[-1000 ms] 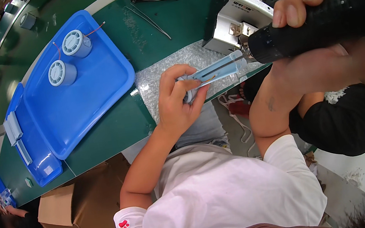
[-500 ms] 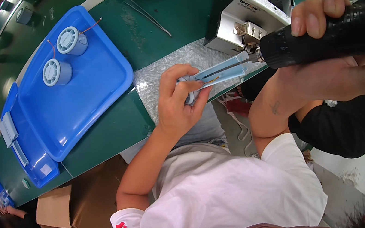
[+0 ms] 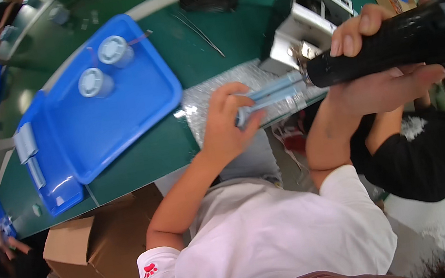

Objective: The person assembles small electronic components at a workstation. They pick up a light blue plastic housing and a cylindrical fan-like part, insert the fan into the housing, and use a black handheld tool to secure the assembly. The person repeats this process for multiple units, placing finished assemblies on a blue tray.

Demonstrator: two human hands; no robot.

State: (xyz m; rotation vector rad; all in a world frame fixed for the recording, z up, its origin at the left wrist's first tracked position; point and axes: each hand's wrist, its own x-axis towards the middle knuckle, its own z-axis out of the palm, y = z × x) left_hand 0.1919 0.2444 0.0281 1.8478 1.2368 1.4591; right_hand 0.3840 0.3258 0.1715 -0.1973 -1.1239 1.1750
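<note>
While the left hand [image 3: 225,124] pinches the near end of a long light-blue plastic housing [image 3: 278,89] between thumb and fingers, the right hand [image 3: 367,95] wraps around a black electric screwdriver [image 3: 385,45], fingers curled over its barrel and palm underneath. The housing is above a sheet of bubble wrap [image 3: 200,99] at the green table's [image 3: 131,177] near edge, its far end at the screwdriver's nose; blur hides the exact contact. Leftward, a blue tray [image 3: 103,141] bears two light-blue cylindrical parts [image 3: 115,51]; tweezers [image 3: 202,36] lie beyond the wrap
</note>
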